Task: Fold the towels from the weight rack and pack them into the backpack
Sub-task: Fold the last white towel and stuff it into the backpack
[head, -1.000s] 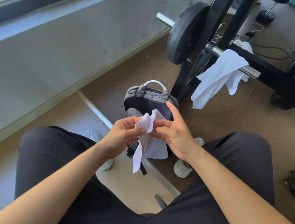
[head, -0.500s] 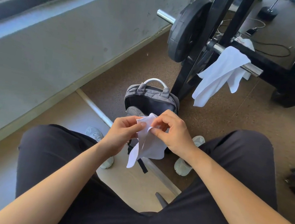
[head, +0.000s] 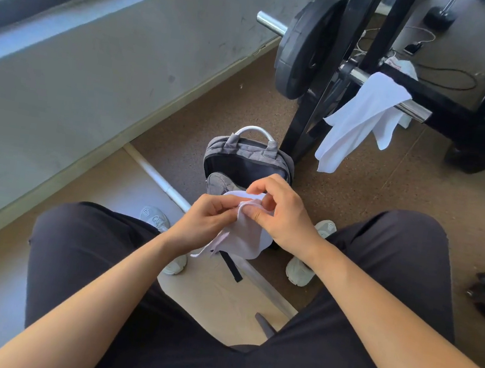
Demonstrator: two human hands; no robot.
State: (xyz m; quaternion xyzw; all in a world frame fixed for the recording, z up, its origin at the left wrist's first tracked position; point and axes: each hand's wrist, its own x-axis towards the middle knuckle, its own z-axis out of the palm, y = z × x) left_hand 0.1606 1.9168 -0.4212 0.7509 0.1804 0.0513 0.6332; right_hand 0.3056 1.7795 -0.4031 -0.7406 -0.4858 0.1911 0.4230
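While both hands pinch it, small white towel (head: 244, 238) between left fingers (head: 226, 212), right fingers (head: 257, 214), above backpack (head: 247, 160)

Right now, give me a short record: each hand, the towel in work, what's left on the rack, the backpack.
backpack: grey, upright on floor, top open
held towel: white, partly bunched, hanging over the backpack
left hand: pinches held towel's upper edge
right hand: pinches the same edge, beside the left
rack towel: white, unfolded, draped over the barbell
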